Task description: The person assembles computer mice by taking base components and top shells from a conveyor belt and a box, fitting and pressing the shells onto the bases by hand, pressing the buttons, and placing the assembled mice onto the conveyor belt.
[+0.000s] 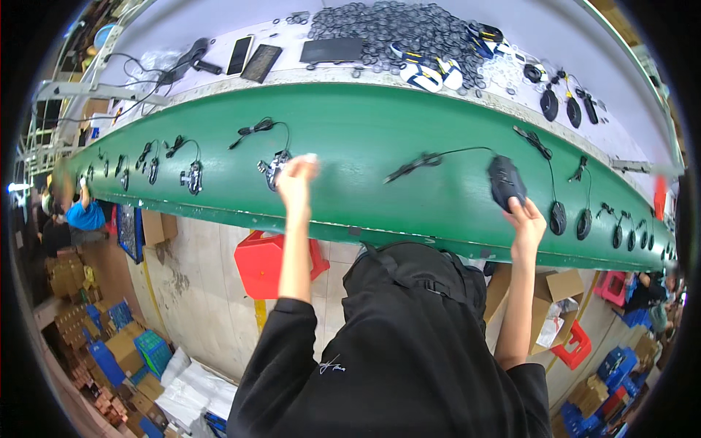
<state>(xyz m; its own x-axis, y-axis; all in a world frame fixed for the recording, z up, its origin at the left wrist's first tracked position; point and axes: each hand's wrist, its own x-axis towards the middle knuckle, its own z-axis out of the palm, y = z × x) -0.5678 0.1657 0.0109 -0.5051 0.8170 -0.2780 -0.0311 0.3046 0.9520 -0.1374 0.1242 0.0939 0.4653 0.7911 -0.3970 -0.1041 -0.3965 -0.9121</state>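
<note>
My right hand (pixel 527 223) grips the near end of a black computer mouse (pixel 505 181). Its cable, tied in a bundle, trails left across the green conveyor belt (pixel 350 190). Over the belt on the left, my left hand (pixel 296 182) is blurred, with its fingers drawn together. A whitish spot shows at its fingertips, too smeared to name. Just beside that hand lies an opened mouse (pixel 274 166) with its inner parts bare, partly covered by the fingers. The bundled cable (pixel 257 128) of this mouse lies behind it.
More opened mice (pixel 192 177) lie along the belt leftward; closed black mice (pixel 558 217) lie rightward. Beyond, a shelf carries a heap of dark rings (pixel 394 36), tape rolls (pixel 423 73) and a phone (pixel 239 55). A red stool (pixel 257 264) and cartons (pixel 558 288) stand below the near edge.
</note>
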